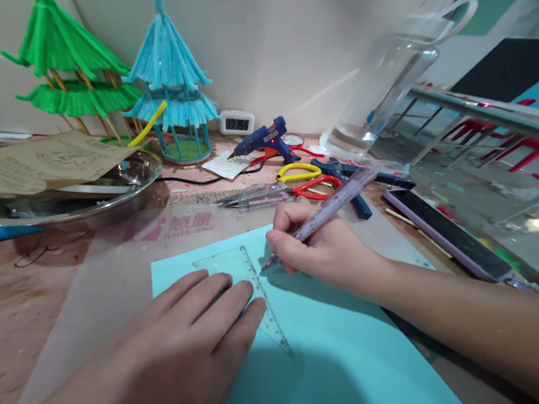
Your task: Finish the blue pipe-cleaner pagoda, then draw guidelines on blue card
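A sheet of light blue paper [315,361] lies on the table in front of me. On it rests a clear plastic set square [270,314], partly covered by my left hand [206,323]. That hand is flat and open, its fingers stretched out and pressing on the set square. My right hand [322,248] is closed around a purple pen [333,210], held slanted. The pen's tip is at the paper, just right of the set square's ruled edge. Any mark on the paper is too faint to make out.
Behind the paper lie scissors [317,187], pliers [359,203] and a blue glue gun [266,137]. Green [70,49] and blue [169,63] model pavilions stand at the back beside a metal bowl [147,178]. A bottle [379,95] and phone [447,231] are on the right.
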Available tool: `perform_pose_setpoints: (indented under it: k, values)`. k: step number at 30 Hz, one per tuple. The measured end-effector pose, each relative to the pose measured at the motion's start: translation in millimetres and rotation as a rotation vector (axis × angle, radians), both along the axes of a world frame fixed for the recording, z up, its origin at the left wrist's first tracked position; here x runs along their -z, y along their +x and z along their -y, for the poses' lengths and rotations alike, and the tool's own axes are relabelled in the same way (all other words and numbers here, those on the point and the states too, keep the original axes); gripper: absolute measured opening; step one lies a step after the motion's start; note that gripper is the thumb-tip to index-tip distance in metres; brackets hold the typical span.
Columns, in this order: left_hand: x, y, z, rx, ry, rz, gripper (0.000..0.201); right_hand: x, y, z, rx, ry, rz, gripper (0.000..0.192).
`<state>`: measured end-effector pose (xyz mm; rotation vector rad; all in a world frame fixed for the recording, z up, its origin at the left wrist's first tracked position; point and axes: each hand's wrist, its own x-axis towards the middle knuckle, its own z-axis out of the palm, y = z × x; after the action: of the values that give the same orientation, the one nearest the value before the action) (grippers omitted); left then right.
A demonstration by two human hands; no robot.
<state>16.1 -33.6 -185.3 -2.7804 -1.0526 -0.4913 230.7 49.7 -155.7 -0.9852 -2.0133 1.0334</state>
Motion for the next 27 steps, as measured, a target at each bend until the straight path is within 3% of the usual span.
perform_pose_setpoints:
  k: [20,27]
  values:
    - [3.8,-2.5,3.5,-0.015,-0.012,0.005,0.037,2.5,-0.4,0.8,-0.005,-0.003,0.012,0.022]
    - [5.2,-4.9,3.7,-0.013,-0.037,-0.020,0.043,0.5,-0.2,-1.9,0.072,-0.046,-0.027,0.022]
